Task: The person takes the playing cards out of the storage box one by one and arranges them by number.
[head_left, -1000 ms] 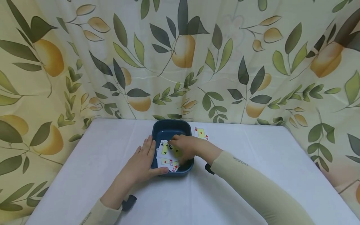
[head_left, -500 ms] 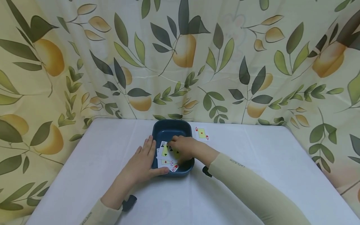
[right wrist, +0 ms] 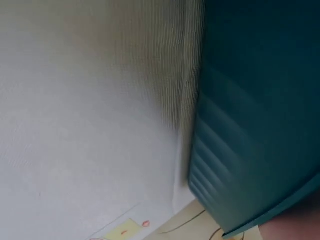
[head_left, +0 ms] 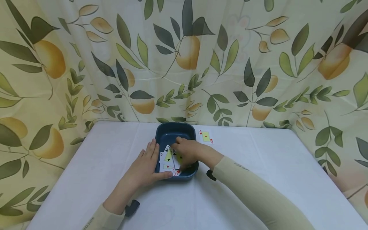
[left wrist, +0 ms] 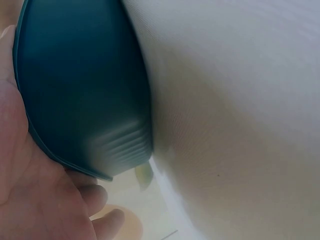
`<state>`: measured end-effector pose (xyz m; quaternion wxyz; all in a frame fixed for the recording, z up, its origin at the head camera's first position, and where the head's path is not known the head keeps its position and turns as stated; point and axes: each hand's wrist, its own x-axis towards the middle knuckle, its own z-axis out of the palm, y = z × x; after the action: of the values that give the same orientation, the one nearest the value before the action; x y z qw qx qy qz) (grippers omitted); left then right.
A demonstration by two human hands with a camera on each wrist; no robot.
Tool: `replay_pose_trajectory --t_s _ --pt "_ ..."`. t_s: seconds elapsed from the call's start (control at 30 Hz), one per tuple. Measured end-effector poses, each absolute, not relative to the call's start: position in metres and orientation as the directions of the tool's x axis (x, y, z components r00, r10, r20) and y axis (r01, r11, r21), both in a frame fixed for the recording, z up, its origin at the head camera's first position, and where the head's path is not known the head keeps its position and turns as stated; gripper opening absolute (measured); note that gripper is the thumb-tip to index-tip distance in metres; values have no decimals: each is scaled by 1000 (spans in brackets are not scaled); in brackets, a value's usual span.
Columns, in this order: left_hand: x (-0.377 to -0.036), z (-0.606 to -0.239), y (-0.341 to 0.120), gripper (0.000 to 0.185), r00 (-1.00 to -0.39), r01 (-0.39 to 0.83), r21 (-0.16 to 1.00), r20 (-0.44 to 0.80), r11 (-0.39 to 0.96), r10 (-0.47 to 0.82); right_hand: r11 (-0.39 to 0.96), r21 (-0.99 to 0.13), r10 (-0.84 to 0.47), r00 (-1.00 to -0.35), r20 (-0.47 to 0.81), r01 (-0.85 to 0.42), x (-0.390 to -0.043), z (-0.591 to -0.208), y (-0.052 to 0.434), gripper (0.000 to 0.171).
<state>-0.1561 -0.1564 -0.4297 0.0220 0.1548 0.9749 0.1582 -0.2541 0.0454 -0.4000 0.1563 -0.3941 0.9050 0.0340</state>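
A dark blue rectangular bin (head_left: pixel 176 126) stands on the table near its back edge. Several playing cards lie overlapping inside it, among them a club card (head_left: pixel 168 156) and a red-suited card (head_left: pixel 166 170). Reaching over the right rim, my right hand (head_left: pixel 188 151) grips a playing card (head_left: pixel 176 159) that stands tilted above the others; the hand covers much of it. My left hand (head_left: pixel 145 167) rests along the bin's left rim, fingers straight, thumb over the front corner. In the left wrist view, the palm (left wrist: pixel 37 190) lies against the rim of the bin (left wrist: pixel 85 95).
A three of hearts playing card (head_left: pixel 206 136) lies face up on the white-covered table (head_left: pixel 244 153), right of the bin. Behind the table hangs a curtain (head_left: pixel 218 80) printed with fruit and leaves. Both wrists carry black straps.
The card under my right hand has tilted up and shifted right, uncovering more of the cards below it. My left hand and the bin stay in place.
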Motion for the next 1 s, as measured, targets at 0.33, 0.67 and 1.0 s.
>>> replay_pose_trajectory --t_s 0.33,0.67,1.0 --pt "-155 -427 -154 120 -954 284 325 -1 902 301 673 -214 -737 -619 -272 -708 -261 -390 55 89" --pt "-155 -428 -154 120 -953 288 319 0 903 304 675 -258 -737 -644 -204 -691 -267 -359 69 94" --pt "-153 -426 -153 120 -956 273 323 -9 906 292 703 -246 -709 -685 -170 -667 -272 -342 91 93"
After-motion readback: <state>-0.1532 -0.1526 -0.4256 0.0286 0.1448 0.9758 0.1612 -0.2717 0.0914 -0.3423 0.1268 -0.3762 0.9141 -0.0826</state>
